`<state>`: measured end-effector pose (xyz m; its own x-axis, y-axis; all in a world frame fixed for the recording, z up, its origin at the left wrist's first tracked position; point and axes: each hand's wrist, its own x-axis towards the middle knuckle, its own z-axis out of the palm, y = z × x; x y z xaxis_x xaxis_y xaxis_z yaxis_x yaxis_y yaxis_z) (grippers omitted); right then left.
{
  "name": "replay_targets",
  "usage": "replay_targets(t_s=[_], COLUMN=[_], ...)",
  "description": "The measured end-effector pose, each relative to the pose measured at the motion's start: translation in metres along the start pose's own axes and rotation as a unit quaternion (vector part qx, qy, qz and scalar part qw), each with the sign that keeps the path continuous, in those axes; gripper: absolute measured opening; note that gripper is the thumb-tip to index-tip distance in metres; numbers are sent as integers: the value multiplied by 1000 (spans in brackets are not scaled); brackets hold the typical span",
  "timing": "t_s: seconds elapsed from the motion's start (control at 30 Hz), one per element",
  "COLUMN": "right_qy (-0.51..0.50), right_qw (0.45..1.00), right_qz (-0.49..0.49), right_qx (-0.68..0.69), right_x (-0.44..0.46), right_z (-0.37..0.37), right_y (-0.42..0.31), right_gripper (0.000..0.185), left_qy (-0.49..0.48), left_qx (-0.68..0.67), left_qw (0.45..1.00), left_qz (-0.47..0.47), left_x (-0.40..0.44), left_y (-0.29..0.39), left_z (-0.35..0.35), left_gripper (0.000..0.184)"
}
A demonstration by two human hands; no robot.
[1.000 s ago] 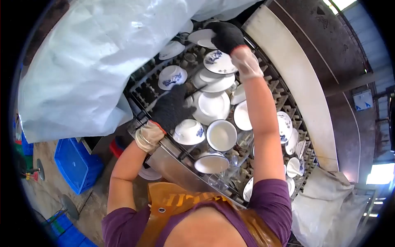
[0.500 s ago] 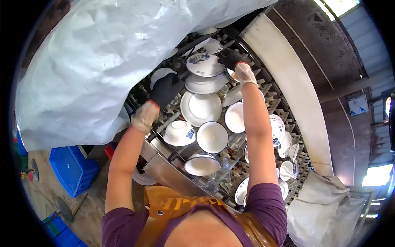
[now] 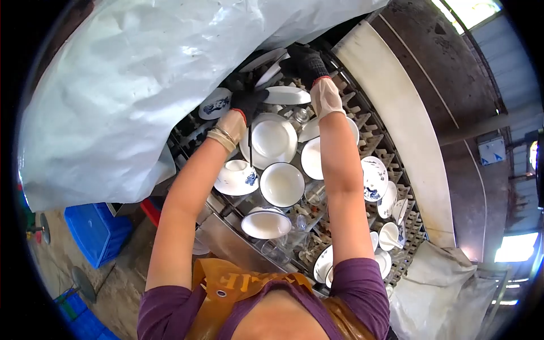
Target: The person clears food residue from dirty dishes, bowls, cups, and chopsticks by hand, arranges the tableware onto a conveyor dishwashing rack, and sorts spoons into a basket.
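My left hand (image 3: 249,103), in a black glove with a clear cuff, closes at the left end of a tilted white plate (image 3: 288,96). A thin dark stick (image 3: 250,146) points down from below that hand. Farther back, my right hand (image 3: 305,63), gloved alike, reaches beside a slanted white dish (image 3: 270,73); its fingertips are partly hidden. A blue-patterned bowl (image 3: 215,104) lies left of my left hand. Nearer me are stacked white plates (image 3: 271,139), an overturned bowl (image 3: 236,177) and an upright bowl (image 3: 281,185).
The dishes stand on a pegged conveyor (image 3: 362,127) between a metal edge (image 3: 226,232) and a pale side panel (image 3: 396,113). A plastic sheet (image 3: 124,96) hangs at left. Glasses (image 3: 276,250) and a white spoon (image 3: 391,241) lie nearer. A blue crate (image 3: 97,233) stands on the floor.
My left hand has moved right and up to the plate, which now stands more on edge. My right hand has shifted back and left. The nearer dishes appear slightly left.
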<state>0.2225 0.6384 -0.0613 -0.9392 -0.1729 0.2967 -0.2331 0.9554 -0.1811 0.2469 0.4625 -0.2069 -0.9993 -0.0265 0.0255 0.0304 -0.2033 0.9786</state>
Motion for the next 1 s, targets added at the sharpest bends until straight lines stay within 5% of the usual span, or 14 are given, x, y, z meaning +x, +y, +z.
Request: replay_targets(t_s=[0.07, 0.13, 0.27, 0.33, 0.4, 0.47, 0.53, 0.57, 0.6, 0.73, 0.8, 0.9, 0.97, 1.0], right_qy=[71, -47, -137, -166, -22, 136, 41, 80, 77, -65, -56, -254, -236, -218], right_qw=[938, 993, 970, 970, 992, 981, 815, 831, 832, 991, 997, 944, 946, 946], right_qz=[84, 110, 200, 169, 109, -26, 215, 319, 318, 117, 10, 160, 177, 199], right_qx=[329, 8, 11, -48, -57, 136, 536, 448, 448, -7, 53, 135, 132, 136], right_x=[-4, -41, -67, -61, -64, -42, -38, -44, -50, -105, -126, -121, -132, -134], right_z=[20, -14, -29, 5, -8, -3, -15, -26, -19, -25, -24, -43, -68, -76], right_y=[14, 1, 6, 47, 41, 88, 102, 96, 100, 59, 59, 63, 51, 48], right_gripper=[44, 64, 67, 56, 34, 38, 36, 33, 33, 65, 62, 54, 48, 42], left_qy=[-106, -123, -89, -79, -93, -77, -129, -178, -175, -190, -196, -253, -236, -243], left_qx=[-112, -126, -201, -96, -21, 142, 92, 37, 38, 286, 355, 412, 454, 366], left_qw=[964, 951, 934, 977, 995, 955, 951, 940, 940, 883, 845, 811, 772, 821], left_qz=[-215, -253, -282, -171, -20, 248, 266, 289, 289, 322, 348, 328, 377, 364], left_x=[-6, -24, -54, -84, -99, -84, -84, -82, -76, -63, -69, -83, -80, -78], left_y=[36, 65, 81, 111, 134, 134, 159, 167, 164, 141, 143, 148, 136, 135], left_z=[-8, -6, 2, 2, 2, 2, 6, 8, 5, -2, 1, 2, -1, -3], left_gripper=[30, 14, 18, 31, 54, 53, 52, 50, 50, 43, 45, 53, 60, 63])
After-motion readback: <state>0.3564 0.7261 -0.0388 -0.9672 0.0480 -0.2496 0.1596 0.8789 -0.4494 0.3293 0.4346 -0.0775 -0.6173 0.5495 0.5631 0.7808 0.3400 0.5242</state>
